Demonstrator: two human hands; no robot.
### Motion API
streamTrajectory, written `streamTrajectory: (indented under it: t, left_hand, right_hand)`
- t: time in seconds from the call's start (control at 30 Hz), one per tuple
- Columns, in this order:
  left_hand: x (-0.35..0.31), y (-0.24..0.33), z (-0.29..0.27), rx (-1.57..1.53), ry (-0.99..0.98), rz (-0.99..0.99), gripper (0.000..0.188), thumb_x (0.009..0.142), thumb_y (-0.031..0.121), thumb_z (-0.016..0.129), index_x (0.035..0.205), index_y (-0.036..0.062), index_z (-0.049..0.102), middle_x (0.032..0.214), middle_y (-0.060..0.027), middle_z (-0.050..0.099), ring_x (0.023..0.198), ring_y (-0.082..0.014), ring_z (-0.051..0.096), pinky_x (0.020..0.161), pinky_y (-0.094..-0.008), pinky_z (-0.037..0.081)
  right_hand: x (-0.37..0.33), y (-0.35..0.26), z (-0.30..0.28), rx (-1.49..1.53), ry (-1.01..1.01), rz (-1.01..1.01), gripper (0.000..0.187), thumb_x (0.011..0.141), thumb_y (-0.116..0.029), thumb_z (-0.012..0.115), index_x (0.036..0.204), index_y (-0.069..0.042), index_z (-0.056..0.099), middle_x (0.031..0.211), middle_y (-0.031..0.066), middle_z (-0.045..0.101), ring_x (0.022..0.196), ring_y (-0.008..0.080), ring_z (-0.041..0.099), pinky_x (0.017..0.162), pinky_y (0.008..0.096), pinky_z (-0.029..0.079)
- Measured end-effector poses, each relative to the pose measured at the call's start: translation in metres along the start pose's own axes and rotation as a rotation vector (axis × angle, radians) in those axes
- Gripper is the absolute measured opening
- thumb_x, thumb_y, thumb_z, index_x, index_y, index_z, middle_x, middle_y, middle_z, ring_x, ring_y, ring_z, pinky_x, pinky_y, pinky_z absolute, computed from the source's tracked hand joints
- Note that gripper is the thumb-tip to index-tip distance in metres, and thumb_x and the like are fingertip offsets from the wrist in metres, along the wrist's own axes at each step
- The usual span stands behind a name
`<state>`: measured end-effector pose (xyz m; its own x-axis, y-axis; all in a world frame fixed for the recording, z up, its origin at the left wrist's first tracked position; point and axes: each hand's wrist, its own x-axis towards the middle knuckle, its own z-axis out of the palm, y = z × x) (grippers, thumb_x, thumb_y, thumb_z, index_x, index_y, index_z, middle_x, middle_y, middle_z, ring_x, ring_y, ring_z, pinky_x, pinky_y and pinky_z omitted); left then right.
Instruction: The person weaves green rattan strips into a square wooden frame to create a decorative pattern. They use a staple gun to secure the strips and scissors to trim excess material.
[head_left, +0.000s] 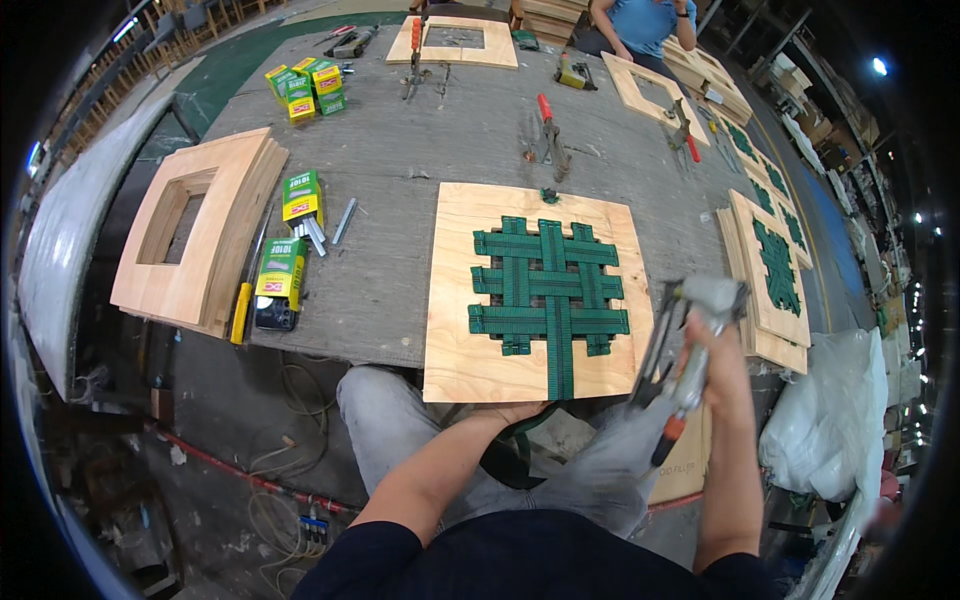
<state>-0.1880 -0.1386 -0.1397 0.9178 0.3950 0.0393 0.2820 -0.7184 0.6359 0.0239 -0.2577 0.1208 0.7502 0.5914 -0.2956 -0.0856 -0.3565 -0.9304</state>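
Note:
A square plywood panel (pixel 450 300) lies at the table's near edge, its cut-out crossed by woven green webbing straps (pixel 558 345). One strap runs over the near edge, and a dark tail (pixel 512 455) hangs below. My left hand (pixel 512 411) is at that edge beside the strap, its fingers mostly hidden beneath the panel. Wrapped around a metal pneumatic staple gun (pixel 715 297) is my right hand (pixel 718 345), off the panel's right side. Motion blurs the gun; an orange-and-black piece (pixel 668 440) shows at its lower end.
Plywood frames (pixel 150 235) are stacked at left, near green-yellow staple boxes (pixel 302 195), loose staple strips (pixel 345 220) and a yellow-handled tool (pixel 241 312). Red-handled pliers (pixel 546 125) lie beyond the panel. Woven panels (pixel 775 265) are stacked at right. A person in blue (pixel 640 28) sits across the table.

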Motion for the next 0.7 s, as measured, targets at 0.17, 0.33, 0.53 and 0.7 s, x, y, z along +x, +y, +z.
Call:
streamTrajectory:
  t: [0.17, 0.33, 0.53, 0.7]
  left_hand:
    - [0.003, -0.011, 0.017, -2.311, 0.035, -0.480, 0.058, 0.105, 0.056, 0.027, 0.140, 0.0179, 0.054, 0.140, -0.0094, 0.061, 0.130, -0.0301, 0.059, 0.110, -0.0512, 0.048]
    - [0.004, -0.010, 0.011, -3.032, -0.005, -0.936, 0.057, 0.105, 0.056, 0.031, 0.137, 0.0167, 0.056, 0.134, -0.0109, 0.063, 0.126, -0.0318, 0.062, 0.104, -0.0543, 0.053]
    - [0.002, -0.005, -0.002, -3.007, 0.008, -1.005, 0.057, 0.105, 0.056, 0.031, 0.138, 0.0162, 0.054, 0.135, -0.0118, 0.062, 0.127, -0.0319, 0.061, 0.103, -0.0550, 0.053]
    - [-0.003, -0.006, -0.003, -3.054, -0.022, -0.860, 0.059, 0.105, 0.058, 0.029, 0.141, 0.0165, 0.051, 0.139, -0.0106, 0.060, 0.129, -0.0318, 0.060, 0.103, -0.0553, 0.053]
  right_hand:
    - [-0.045, 0.064, 0.059, -0.087, -0.185, 0.123, 0.020, 0.096, -0.013, 0.073, 0.108, -0.002, 0.062, 0.080, 0.0028, 0.064, 0.057, 0.0122, 0.061, 0.049, 0.0285, 0.050]
    - [-0.047, 0.085, 0.084, -0.109, -0.265, 0.153, 0.019, 0.098, -0.012, 0.070, 0.109, 0.001, 0.062, 0.082, 0.0033, 0.065, 0.056, 0.0103, 0.059, 0.047, 0.0270, 0.047]
    - [-0.045, 0.082, 0.090, -0.132, -0.242, 0.156, 0.020, 0.098, -0.011, 0.069, 0.111, 0.002, 0.061, 0.083, 0.0041, 0.066, 0.055, 0.0107, 0.060, 0.047, 0.0265, 0.046]
    - [-0.044, 0.087, 0.092, -0.117, -0.236, 0.152, 0.021, 0.098, -0.011, 0.070, 0.112, 0.003, 0.062, 0.081, 0.0036, 0.065, 0.054, 0.0105, 0.059, 0.046, 0.0262, 0.045]
